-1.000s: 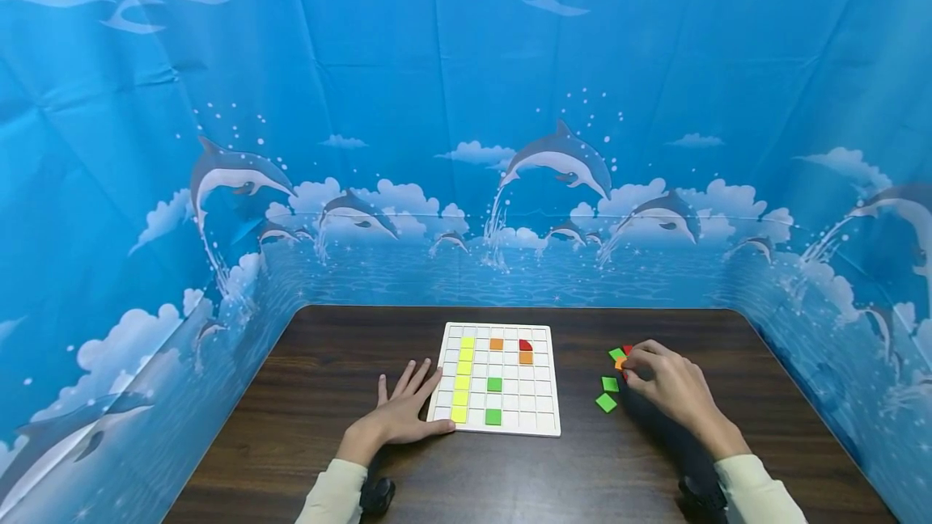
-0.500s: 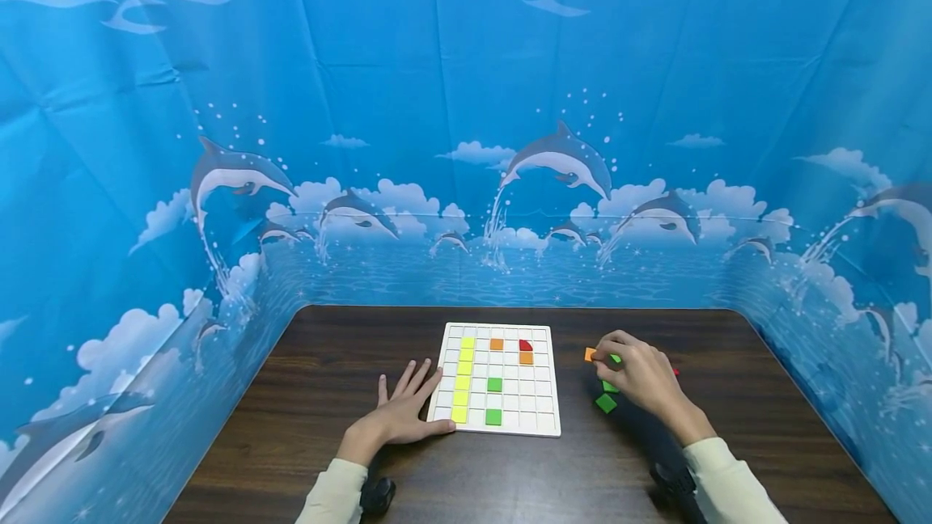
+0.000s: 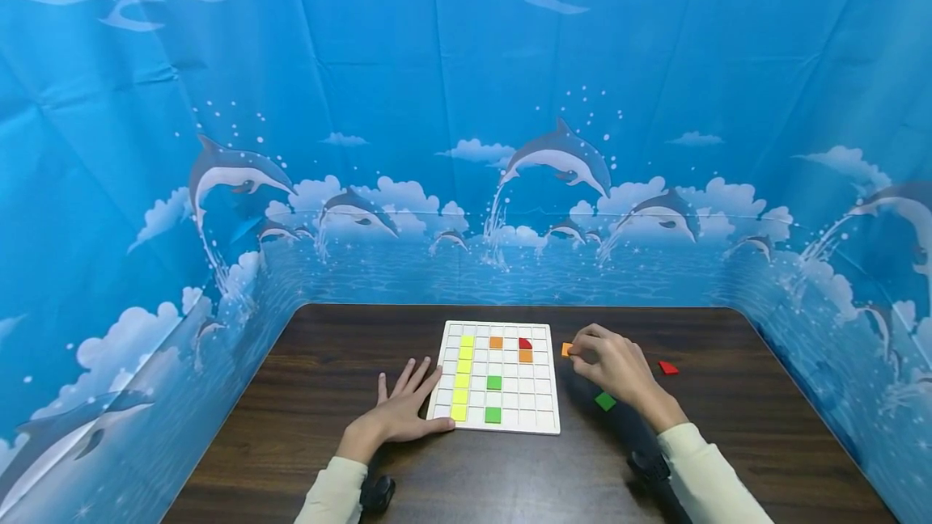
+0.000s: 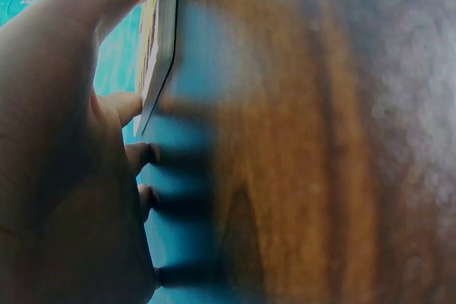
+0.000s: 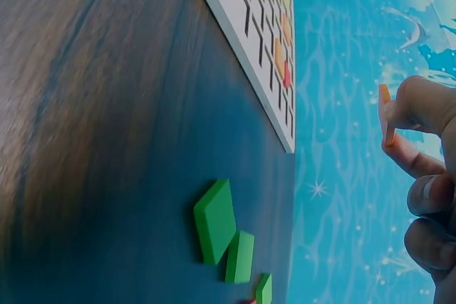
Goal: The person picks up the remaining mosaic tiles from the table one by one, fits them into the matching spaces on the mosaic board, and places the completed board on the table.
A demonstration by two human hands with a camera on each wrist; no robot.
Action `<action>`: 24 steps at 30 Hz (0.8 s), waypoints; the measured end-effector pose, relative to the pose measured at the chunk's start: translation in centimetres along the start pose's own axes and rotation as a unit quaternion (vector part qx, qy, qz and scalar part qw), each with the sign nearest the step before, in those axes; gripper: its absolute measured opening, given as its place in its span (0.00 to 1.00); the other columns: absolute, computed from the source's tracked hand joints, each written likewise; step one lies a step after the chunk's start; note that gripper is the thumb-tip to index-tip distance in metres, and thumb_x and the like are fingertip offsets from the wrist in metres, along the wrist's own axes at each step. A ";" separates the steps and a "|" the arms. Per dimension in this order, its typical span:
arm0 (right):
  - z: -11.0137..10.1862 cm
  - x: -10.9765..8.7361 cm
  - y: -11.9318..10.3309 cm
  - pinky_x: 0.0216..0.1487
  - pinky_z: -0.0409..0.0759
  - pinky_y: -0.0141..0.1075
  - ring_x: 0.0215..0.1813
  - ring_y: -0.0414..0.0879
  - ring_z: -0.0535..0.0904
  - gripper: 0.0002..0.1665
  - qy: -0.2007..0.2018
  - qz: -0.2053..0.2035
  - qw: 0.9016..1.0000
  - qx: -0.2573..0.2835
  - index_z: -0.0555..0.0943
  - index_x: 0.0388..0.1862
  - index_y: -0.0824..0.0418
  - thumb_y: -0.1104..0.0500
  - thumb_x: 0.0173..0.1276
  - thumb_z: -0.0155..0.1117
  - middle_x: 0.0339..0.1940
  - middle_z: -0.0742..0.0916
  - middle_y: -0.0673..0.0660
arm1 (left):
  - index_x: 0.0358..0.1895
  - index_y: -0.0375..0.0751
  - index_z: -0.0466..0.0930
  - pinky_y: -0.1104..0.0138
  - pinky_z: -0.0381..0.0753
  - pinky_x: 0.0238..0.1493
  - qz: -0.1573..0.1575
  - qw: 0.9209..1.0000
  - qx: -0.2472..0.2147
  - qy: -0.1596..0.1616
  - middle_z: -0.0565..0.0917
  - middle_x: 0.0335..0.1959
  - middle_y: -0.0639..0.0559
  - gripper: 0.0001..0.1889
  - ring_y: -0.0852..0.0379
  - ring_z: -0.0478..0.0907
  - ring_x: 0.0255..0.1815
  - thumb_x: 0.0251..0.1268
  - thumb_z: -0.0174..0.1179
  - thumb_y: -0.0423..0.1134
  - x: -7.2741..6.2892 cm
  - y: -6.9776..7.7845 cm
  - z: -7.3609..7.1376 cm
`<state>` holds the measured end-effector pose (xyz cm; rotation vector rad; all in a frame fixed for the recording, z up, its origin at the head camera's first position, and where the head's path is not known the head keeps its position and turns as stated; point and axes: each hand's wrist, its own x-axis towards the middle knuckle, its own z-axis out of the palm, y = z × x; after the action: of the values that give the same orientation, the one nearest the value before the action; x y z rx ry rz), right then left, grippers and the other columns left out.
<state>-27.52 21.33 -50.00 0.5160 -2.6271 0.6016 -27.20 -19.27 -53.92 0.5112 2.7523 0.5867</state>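
A white grid board [image 3: 539,420] lies on the table. My left hand [image 3: 399,416] rests at its left side, fingers spread, thumb on the near left corner. Just off the board's right edge, my right hand [image 3: 615,366] pinches an orange square tile [image 3: 565,349] between thumb and forefinger. The right wrist view shows this tile edge-on, raised above the table. Set in the board are a column of yellow tiles [image 3: 462,381], two orange tiles [image 3: 526,356], two green tiles [image 3: 493,383] and a red rounded piece [image 3: 524,343].
Loose green tiles [image 5: 215,222] lie on the table beneath my right hand, which hides most of them in the head view. A red piece [image 3: 667,368] lies further right. A blue dolphin-print curtain [image 3: 451,265] surrounds the dark wooden table [image 3: 335,346].
My right hand has picked the orange tile from the loose pieces and carried it left toward the board, uncovering a red piece behind it. My left hand has stayed in place.
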 end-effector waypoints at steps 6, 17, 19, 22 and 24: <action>0.6 0.8 -0.5 0.28 0.70 0.30 0.30 0.36 0.73 0.06 -0.009 0.001 1.000 0.005 0.91 0.34 0.49 0.60 0.63 0.81 0.47 0.89 0.48 | 0.89 0.56 0.51 0.24 0.25 0.79 -0.003 1.000 0.007 0.007 0.44 0.91 0.48 0.58 0.40 0.34 0.92 0.61 0.60 0.80 0.4 -0.6 0.8; 1.5 2.2 -1.6 0.26 0.66 0.31 0.29 0.39 0.72 0.04 -0.025 0.001 1.000 0.017 0.91 0.36 0.50 0.58 0.64 0.80 0.48 0.90 0.50 | 0.89 0.57 0.50 0.23 0.21 0.76 0.016 1.000 -0.001 0.010 0.43 0.91 0.46 0.58 0.38 0.32 0.91 0.62 0.56 0.82 0.1 -0.5 0.4; 1.7 2.4 -1.7 0.26 0.66 0.31 0.29 0.39 0.72 0.04 -0.032 0.002 0.999 0.023 0.91 0.36 0.50 0.58 0.65 0.80 0.48 0.90 0.51 | 0.89 0.56 0.50 0.24 0.22 0.77 0.011 1.000 -0.001 0.007 0.44 0.91 0.46 0.58 0.38 0.33 0.91 0.62 0.57 0.82 -0.1 -0.2 0.1; 2.0 2.8 -1.9 0.26 0.67 0.32 0.30 0.40 0.73 0.03 -0.038 0.000 0.999 0.029 0.92 0.36 0.51 0.59 0.65 0.79 0.49 0.90 0.51 | 0.89 0.55 0.51 0.24 0.23 0.78 0.006 1.000 -0.005 0.004 0.45 0.91 0.45 0.58 0.37 0.35 0.91 0.62 0.59 0.81 -0.2 -0.1 -0.1; 2.3 3.1 -1.9 0.28 0.69 0.32 0.32 0.41 0.75 0.03 -0.040 -0.001 0.999 0.031 0.92 0.36 0.51 0.60 0.65 0.79 0.49 0.90 0.51 | 0.89 0.55 0.51 0.23 0.22 0.77 0.011 1.000 -0.013 0.007 0.44 0.91 0.44 0.58 0.36 0.34 0.91 0.61 0.59 0.81 -0.1 -0.3 0.1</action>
<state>-30.02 17.80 -49.87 0.5720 -2.6896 0.6757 -27.17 -19.54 -54.19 0.5351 2.7511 0.6318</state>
